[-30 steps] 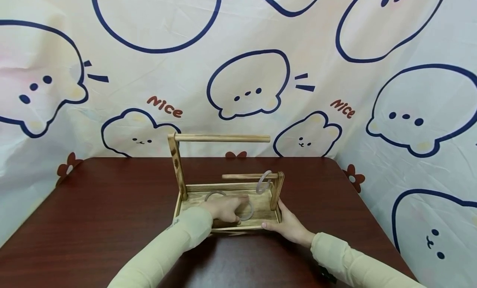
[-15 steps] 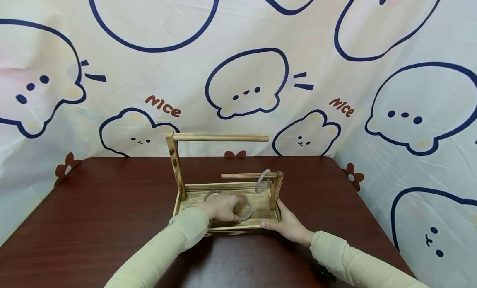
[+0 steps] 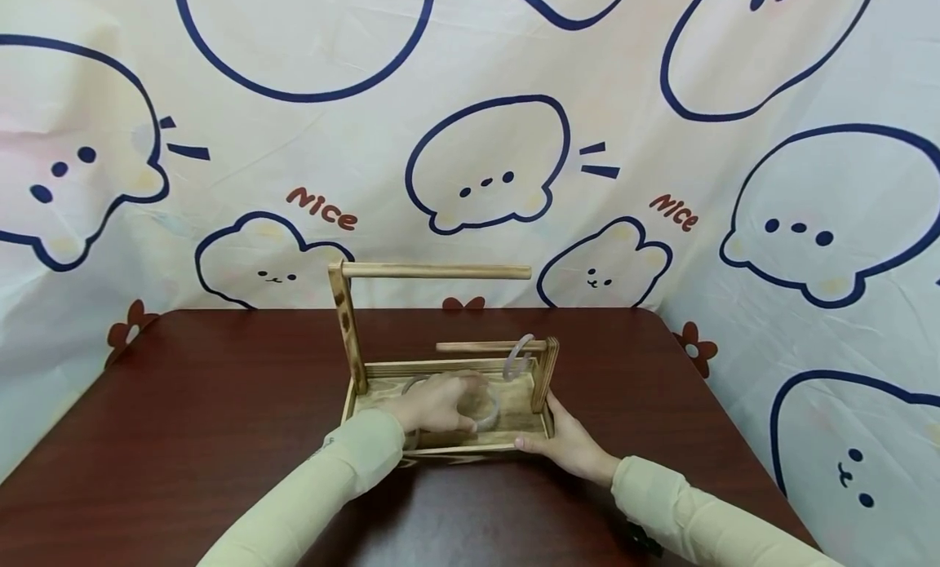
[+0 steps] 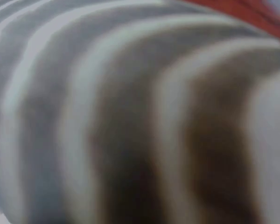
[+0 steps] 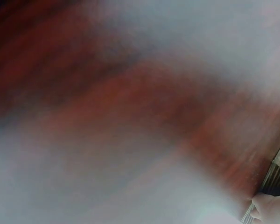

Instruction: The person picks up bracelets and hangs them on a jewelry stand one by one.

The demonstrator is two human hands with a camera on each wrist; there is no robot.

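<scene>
A wooden bangle stand (image 3: 441, 450), a shallow tray with two posts and bars, sits on the table. My left hand (image 3: 438, 401) is inside the tray, thumb and fingers pinching a pale translucent bangle (image 3: 494, 412). Another bangle (image 3: 413, 383) lies partly hidden behind that hand. One more bangle (image 3: 512, 363) hangs on the lower bar (image 3: 477, 347), close to its post. With my right hand (image 3: 573, 446) I grip the tray's right end, thumb on the front rim. The right wrist view catches that hand (image 5: 273, 207) at its lower right corner.
The taller post (image 3: 347, 330) carries an upper bar (image 3: 441, 271) over the tray. A dark red-brown table (image 3: 220, 404) lies beneath, with a cartoon-printed cloth (image 3: 485, 151) behind it. Blurred stripes (image 4: 126, 116) fill the left wrist view.
My left hand has lifted slightly and shifted a little left, and the near edge of its bangle has risen slightly. The right hand keeps its hold on the stand.
</scene>
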